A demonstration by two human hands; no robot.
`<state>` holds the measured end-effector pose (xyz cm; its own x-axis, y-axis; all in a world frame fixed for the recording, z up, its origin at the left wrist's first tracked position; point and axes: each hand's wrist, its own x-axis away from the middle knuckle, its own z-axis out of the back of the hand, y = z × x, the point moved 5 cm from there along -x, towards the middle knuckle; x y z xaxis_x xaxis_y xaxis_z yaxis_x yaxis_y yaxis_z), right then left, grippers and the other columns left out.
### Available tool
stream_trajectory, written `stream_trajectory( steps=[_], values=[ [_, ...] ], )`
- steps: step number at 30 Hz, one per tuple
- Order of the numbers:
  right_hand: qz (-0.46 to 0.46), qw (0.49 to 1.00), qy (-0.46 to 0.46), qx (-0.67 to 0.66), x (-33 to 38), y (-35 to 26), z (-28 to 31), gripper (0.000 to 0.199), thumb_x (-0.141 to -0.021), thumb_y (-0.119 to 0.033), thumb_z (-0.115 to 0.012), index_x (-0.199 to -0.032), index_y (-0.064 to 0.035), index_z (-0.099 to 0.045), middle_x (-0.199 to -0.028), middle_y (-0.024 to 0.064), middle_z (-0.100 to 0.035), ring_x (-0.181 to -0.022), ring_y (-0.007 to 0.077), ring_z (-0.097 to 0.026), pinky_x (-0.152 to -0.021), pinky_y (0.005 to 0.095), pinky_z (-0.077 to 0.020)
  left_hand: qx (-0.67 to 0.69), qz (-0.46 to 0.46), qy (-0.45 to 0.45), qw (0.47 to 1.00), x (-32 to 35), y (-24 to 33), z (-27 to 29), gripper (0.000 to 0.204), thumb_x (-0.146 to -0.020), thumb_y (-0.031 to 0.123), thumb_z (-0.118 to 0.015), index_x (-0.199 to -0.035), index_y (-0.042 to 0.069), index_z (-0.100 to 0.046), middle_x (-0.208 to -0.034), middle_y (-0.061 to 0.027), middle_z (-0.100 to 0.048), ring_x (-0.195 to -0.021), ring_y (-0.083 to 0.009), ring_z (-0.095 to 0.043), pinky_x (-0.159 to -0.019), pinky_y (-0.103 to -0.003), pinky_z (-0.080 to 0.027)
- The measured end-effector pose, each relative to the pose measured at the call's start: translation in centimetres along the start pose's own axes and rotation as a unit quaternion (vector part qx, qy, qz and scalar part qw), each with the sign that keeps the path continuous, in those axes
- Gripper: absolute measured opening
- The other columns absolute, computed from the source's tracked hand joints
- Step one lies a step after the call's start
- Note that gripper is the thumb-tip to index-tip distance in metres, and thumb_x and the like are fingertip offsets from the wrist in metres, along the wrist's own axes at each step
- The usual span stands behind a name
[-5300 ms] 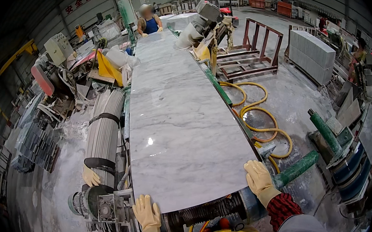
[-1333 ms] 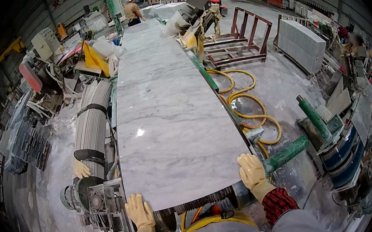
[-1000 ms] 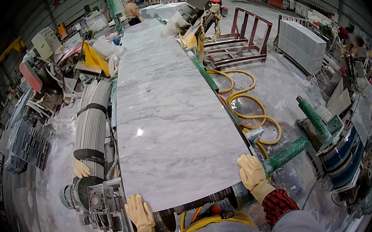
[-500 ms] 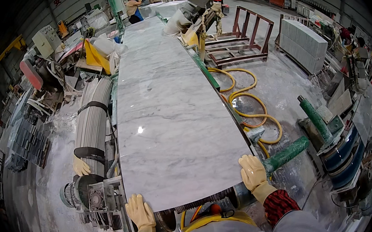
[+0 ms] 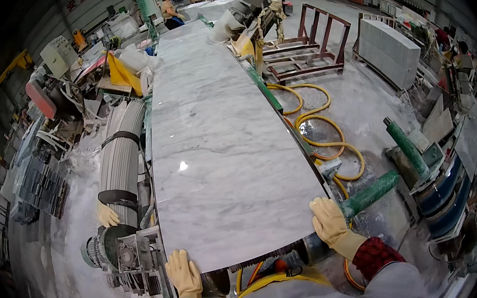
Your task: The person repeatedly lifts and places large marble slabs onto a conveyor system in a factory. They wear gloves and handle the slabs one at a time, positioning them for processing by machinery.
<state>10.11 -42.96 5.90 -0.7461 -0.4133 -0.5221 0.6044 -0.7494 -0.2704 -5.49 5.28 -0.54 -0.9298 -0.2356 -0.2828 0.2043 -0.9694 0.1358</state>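
A long white marble slab (image 5: 230, 166) with grey veins and a wet shine stretches away from me on a roller frame. My left hand (image 5: 184, 275), in a cream rubber glove, rests at the slab's near left corner with its fingers stretched out. At the near right corner, my right hand (image 5: 331, 223), gloved alike, has its fingers bent over the slab's edge. The underside of both hands is hidden. Below the near edge a dark ribbed roller (image 5: 279, 255) shows in part.
Beside the slab on the left are a grey bellows cover (image 5: 119, 162), a motor (image 5: 98, 251) and a spare glove (image 5: 107, 215). To the right lie a yellow hose (image 5: 339, 143), a green post (image 5: 371, 193) and a rusty rack (image 5: 309, 45). Another person (image 5: 170, 12) stands far off.
The view has shifted slightly. My right hand sits a little farther right on the corner, its fingers more bent. My left hand stays at its corner. The far person's arms are lower.
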Motion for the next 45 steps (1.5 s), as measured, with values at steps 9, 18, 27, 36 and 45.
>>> stream_trajectory(
  steps=[9, 18, 27, 36, 45],
  values=[
    [0.064, 0.996, -0.038, -0.042, -5.9, 1.6, -1.8, 0.048, -0.09, -0.018, -0.074, -0.133, -0.0005, -0.062, -0.13, 0.0205, -0.062, -0.119, 0.0442, -0.059, -0.108, 0.0519, -0.0486, -0.014, 0.012, -0.125, 0.992, -6.5, 0.0, -1.6, 0.065, -0.109, 0.04, -0.055, -0.166, 0.01, -0.044, -0.171, -0.0259, -0.04, -0.159, -0.0477, -0.033, -0.132, -0.063, -0.021],
    [0.021, 0.999, -0.031, -0.001, -11.6, 8.1, -9.4, 0.056, -0.096, -0.024, -0.078, -0.148, -0.01, -0.064, -0.151, 0.0182, -0.063, -0.141, 0.0408, -0.057, -0.122, 0.0506, -0.0435, -0.027, 0.007, -0.133, 0.991, -13.7, -0.5, -3.9, 0.066, -0.11, 0.042, -0.055, -0.168, 0.013, -0.043, -0.174, -0.0249, -0.038, -0.161, -0.0473, -0.033, -0.132, -0.062, -0.021],
    [-0.025, 0.999, -0.01, -0.019, -12.8, 8.9, -10.1, 0.056, -0.095, -0.022, -0.077, -0.148, -0.0077, -0.063, -0.151, 0.0192, -0.062, -0.141, 0.0419, -0.057, -0.121, 0.0509, -0.0452, -0.033, -0.006, -0.125, 0.992, -14.1, -1.4, -4.1, 0.063, -0.11, 0.042, -0.057, -0.166, 0.014, -0.047, -0.172, -0.0233, -0.042, -0.16, -0.0462, -0.035, -0.132, -0.062, -0.023],
    [-0.093, 0.993, -0.062, 0.046, 0.6, 3.2, -3.4, 0.057, -0.098, -0.021, -0.074, -0.151, -0.0044, -0.059, -0.152, 0.0245, -0.061, -0.142, 0.0466, -0.055, -0.123, 0.0543, -0.0436, -0.029, -0.015, -0.116, 0.993, -14.3, -0.5, -4.0, 0.059, -0.114, 0.041, -0.052, -0.167, 0.016, -0.045, -0.175, -0.0211, -0.038, -0.161, -0.0437, -0.033, -0.135, -0.056, -0.021],
    [-0.161, 0.986, -0.008, 0.038, 8.1, -2.8, 0.4, 0.05, -0.097, -0.016, -0.073, -0.144, -0.0009, -0.063, -0.145, 0.0264, -0.064, -0.138, 0.0493, -0.057, -0.122, 0.0547, -0.0435, 0.036, -0.042, -0.106, 0.993, -10.5, -0.5, -2.5, 0.058, -0.113, 0.036, -0.054, -0.166, 0.011, -0.047, -0.174, -0.0232, -0.04, -0.162, -0.0432, -0.033, -0.135, -0.055, -0.02]
  ],
)
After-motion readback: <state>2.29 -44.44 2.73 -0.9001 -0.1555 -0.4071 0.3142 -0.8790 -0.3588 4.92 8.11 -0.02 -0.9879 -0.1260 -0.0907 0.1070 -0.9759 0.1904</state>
